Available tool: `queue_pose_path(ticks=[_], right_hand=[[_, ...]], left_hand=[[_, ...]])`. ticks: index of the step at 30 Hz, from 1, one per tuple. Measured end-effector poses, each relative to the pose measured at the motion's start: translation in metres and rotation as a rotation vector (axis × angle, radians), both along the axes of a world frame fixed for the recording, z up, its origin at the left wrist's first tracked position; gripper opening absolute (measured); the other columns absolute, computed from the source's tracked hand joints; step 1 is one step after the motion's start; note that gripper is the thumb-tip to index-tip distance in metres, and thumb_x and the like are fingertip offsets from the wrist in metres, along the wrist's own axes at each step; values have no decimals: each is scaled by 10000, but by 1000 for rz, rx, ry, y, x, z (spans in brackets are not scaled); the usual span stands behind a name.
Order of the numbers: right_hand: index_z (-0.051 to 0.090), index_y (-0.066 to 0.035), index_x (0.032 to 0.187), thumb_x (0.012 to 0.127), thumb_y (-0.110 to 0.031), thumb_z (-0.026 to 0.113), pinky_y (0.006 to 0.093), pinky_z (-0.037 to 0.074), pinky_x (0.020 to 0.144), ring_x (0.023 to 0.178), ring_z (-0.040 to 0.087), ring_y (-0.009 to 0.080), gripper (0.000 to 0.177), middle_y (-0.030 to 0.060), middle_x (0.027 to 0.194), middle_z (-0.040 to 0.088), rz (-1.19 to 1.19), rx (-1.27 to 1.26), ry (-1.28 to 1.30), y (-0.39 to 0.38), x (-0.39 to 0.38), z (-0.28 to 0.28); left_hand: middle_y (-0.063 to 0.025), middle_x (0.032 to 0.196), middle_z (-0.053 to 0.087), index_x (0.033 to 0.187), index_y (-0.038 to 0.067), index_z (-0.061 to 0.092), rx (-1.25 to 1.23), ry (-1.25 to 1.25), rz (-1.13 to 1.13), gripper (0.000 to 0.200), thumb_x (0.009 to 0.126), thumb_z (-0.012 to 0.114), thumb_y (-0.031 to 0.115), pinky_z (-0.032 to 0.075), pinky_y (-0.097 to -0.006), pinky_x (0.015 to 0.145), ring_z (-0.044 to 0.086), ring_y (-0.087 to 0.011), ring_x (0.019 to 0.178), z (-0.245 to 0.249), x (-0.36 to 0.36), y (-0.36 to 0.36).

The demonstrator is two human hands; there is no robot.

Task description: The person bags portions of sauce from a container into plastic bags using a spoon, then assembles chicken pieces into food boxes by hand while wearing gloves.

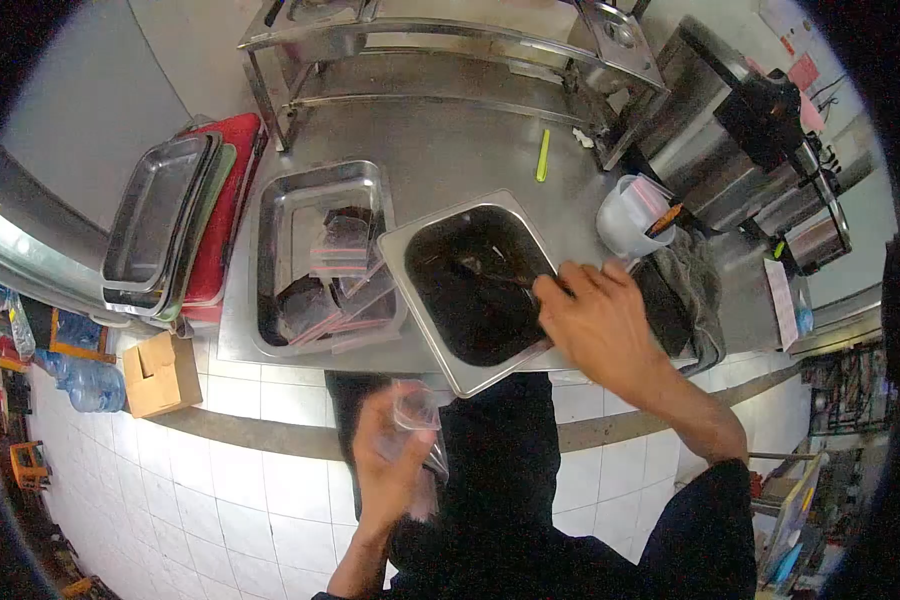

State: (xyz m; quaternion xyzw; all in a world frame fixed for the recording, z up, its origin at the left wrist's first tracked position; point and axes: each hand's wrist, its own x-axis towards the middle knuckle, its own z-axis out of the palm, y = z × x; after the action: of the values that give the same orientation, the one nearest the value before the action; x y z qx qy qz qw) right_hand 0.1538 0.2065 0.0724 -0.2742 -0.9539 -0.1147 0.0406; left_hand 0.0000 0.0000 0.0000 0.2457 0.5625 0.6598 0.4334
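Note:
My left hand (pixel 385 465) is closed round a clear plastic bag (pixel 417 410), its mouth spread open, in front of the counter's near edge. My right hand (pixel 600 325) reaches over the right rim of a deep steel pan (pixel 450 365) of dark contents. Its fingers are wrapped round the handle of a spoon (pixel 473 267), whose end dips into the dark stuff. To the left, a shallow steel tray (pixel 285 190) holds several zip bags (pixel 338 250), some with dark filling. The pan sits at an angle, its near corner past the counter's edge.
Stacked trays (pixel 160 210) and a red board (pixel 232 200) lean at left. A white tub (pixel 620 222) with bags and a dark cloth (pixel 692 290) lie at right. A green strip (pixel 543 157) lies behind the pan, below a steel shelf (pixel 420 97). A cardboard box (pixel 162 377) stands lower left.

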Motion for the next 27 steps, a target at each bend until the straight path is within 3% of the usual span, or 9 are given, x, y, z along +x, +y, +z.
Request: queue_pose_path(ticks=[2,5,9,12,14,15,17,25,27], right_hand=[[592,-102,908,847,-175,638,394,483,638,658,629,295,106,98,826,586,24,-55,147,-8,-3,-6],[595,-70,882,834,-154,656,384,462,555,626,626,318,115,95,758,601,-91,-277,249,-14,-7,0],[577,-33,870,843,-169,652,404,501,601,682,661,311,158,128,801,655,-137,-452,415,-3,0,-6],[591,-20,856,815,-132,699,345,501,608,666,671,229,161,119,762,677,-246,-628,532,2,10,-6],[597,-20,847,824,-82,702,269,475,611,652,631,114,124,71,740,677,-296,-833,695,3,19,-8],[597,-20,847,824,-82,702,269,475,611,652,631,114,124,71,740,677,-292,-829,696,6,26,-15],[587,-23,838,849,-72,684,225,441,606,680,584,44,109,16,735,654,-238,-911,927,12,40,-31],[579,-43,824,850,-72,690,197,383,593,654,504,28,118,-35,721,591,-269,-891,960,12,60,28],[579,-50,820,849,-76,694,193,375,596,651,489,27,122,-42,719,578,-271,-866,1002,13,62,44]], left_hand=[[-94,1137,583,1247,35,518,37,-40,27,529,808,754,214,475,-299,876,580,-164,994,1,1,0],[-89,1129,589,1238,32,523,59,-54,20,544,795,769,228,480,-297,853,584,-161,982,-4,3,-3],[-82,1092,605,1230,27,524,85,18,31,573,785,788,274,485,-298,837,596,-162,965,-5,-3,-6],[-87,1055,623,1221,15,527,142,56,25,612,751,826,268,496,-309,829,614,-170,943,-4,-4,-2],[-106,1049,638,1226,2,524,214,-31,17,658,710,860,233,505,-327,841,631,-190,948,-4,-2,3],[-106,1049,638,1226,2,524,219,-29,18,658,710,860,233,505,-327,841,631,-190,948,-4,-1,4],[-130,1077,641,1220,-11,540,116,-65,38,642,695,863,168,509,-341,859,634,-203,980,-4,1,6],[-171,1212,626,1204,-24,582,233,279,106,477,770,742,92,479,-363,928,616,-239,1060,17,-16,40],[-182,1239,620,1229,-30,577,247,461,69,480,770,690,51,462,-362,952,600,-240,1114,25,-24,51]])
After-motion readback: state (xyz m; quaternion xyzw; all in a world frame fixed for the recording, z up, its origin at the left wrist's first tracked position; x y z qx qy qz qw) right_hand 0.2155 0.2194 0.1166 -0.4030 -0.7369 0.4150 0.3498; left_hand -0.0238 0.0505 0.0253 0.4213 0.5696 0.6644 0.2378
